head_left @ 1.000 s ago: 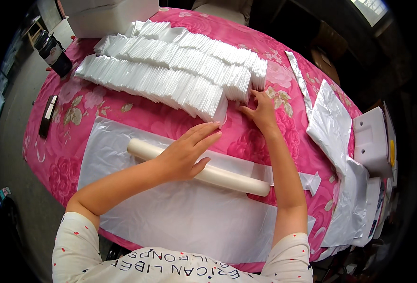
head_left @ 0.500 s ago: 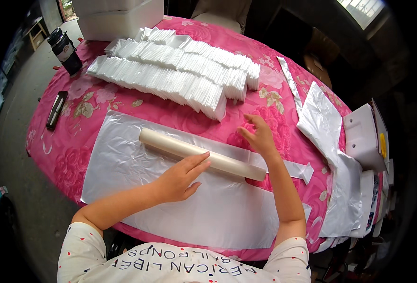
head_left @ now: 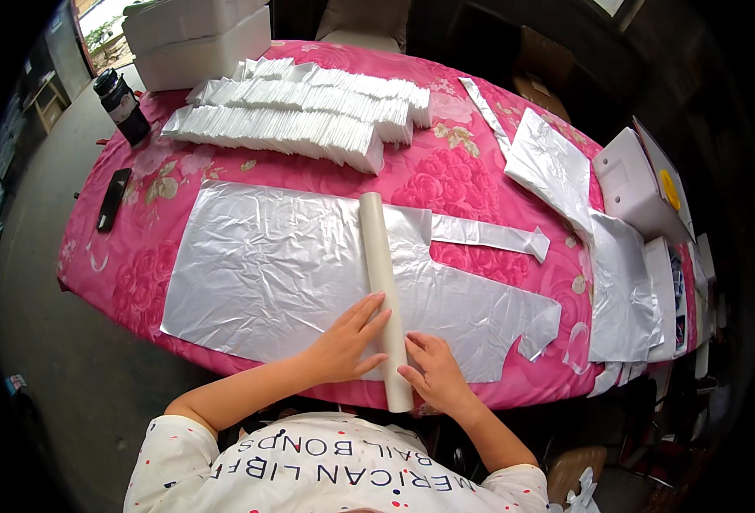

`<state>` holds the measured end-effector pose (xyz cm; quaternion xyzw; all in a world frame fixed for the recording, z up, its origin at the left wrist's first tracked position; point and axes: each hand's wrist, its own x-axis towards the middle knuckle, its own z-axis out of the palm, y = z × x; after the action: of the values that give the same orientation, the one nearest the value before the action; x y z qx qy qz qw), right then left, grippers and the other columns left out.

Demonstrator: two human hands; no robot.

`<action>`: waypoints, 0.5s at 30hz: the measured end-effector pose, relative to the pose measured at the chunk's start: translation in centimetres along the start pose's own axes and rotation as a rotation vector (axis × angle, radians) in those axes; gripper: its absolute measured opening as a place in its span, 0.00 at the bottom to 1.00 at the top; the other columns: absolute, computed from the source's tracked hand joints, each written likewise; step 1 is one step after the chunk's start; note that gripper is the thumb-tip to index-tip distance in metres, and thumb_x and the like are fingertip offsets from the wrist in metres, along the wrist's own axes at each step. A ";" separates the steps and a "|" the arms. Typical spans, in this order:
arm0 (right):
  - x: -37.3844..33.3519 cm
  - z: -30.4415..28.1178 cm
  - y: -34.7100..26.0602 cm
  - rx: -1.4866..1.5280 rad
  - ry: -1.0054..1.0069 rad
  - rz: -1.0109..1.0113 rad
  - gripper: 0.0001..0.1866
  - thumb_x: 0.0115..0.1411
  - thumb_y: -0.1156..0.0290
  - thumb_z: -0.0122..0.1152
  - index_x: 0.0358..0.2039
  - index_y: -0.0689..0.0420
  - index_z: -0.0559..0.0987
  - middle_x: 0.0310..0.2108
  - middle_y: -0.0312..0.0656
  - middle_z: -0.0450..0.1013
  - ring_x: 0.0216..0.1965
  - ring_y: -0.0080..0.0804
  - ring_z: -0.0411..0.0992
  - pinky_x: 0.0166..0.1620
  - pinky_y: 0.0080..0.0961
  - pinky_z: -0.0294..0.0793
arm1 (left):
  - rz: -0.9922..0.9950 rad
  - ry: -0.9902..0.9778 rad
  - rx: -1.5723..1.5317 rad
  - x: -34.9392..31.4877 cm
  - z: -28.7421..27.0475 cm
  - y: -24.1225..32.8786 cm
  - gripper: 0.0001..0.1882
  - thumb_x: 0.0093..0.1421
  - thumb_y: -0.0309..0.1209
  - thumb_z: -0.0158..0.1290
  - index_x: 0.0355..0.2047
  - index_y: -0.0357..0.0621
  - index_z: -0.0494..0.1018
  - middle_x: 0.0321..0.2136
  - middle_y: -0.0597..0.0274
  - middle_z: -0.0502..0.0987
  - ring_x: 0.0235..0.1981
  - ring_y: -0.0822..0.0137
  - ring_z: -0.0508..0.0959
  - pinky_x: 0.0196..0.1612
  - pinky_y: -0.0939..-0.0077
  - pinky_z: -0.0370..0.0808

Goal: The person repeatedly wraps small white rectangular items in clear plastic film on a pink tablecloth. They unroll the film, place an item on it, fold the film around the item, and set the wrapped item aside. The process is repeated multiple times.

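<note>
A long cream-coloured tube [head_left: 381, 282] lies across a thin white plastic sheet [head_left: 258, 265], pointing from near me to the far side. The sheet is wrinkled on its left part and has a notch and a narrow strip at its right. My left hand [head_left: 347, 344] rests flat with fingers stretched out, their tips touching the tube's left side. On the tube's other side my right hand [head_left: 435, 373] is open, thumb and fingers apart, its fingertips at the tube's edge. Neither hand wraps round the tube.
Rows of folded white packets [head_left: 283, 124] stand at the back. Behind them are white foam boxes [head_left: 198, 43]. A dark bottle [head_left: 123, 107] and a black case [head_left: 114, 200] are at left. More folded plastic sheets [head_left: 557, 167] and a white box [head_left: 634, 188] lie right.
The tube has turned from lying crosswise to pointing toward me. My right hand has come down beside it from the far right. The sheet looks flatter, with its right notch exposed.
</note>
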<state>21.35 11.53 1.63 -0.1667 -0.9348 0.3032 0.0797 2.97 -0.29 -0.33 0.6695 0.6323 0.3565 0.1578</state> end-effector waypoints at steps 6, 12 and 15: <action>-1.2 1.7 2.6 -0.182 0.111 -0.031 0.28 0.56 0.60 0.53 0.55 0.62 0.65 0.58 0.50 0.57 0.60 0.47 0.54 0.60 0.38 0.52 | 0.078 -0.069 0.193 0.9 2.3 1.1 0.36 0.53 0.44 0.50 0.57 0.35 0.57 0.62 0.41 0.47 0.64 0.45 0.44 0.64 0.58 0.46; -3.9 -3.2 10.6 -0.403 0.180 0.125 0.31 0.57 0.59 0.51 0.58 0.60 0.61 0.61 0.49 0.54 0.62 0.46 0.51 0.62 0.36 0.48 | 0.089 -0.074 0.215 1.7 4.1 2.8 0.31 0.53 0.43 0.51 0.53 0.37 0.62 0.62 0.46 0.50 0.64 0.46 0.45 0.63 0.56 0.47; -7.2 -6.8 17.2 -0.482 0.268 0.292 0.29 0.59 0.60 0.48 0.58 0.60 0.61 0.61 0.50 0.53 0.62 0.46 0.52 0.62 0.38 0.47 | 0.056 -0.100 0.230 2.2 4.4 3.3 0.30 0.52 0.43 0.51 0.52 0.37 0.64 0.61 0.46 0.50 0.64 0.46 0.46 0.62 0.55 0.48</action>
<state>34.34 25.70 -3.46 -0.3517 -0.9272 0.0562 0.1158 8.28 2.35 -0.58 0.7174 0.6415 0.2520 0.1011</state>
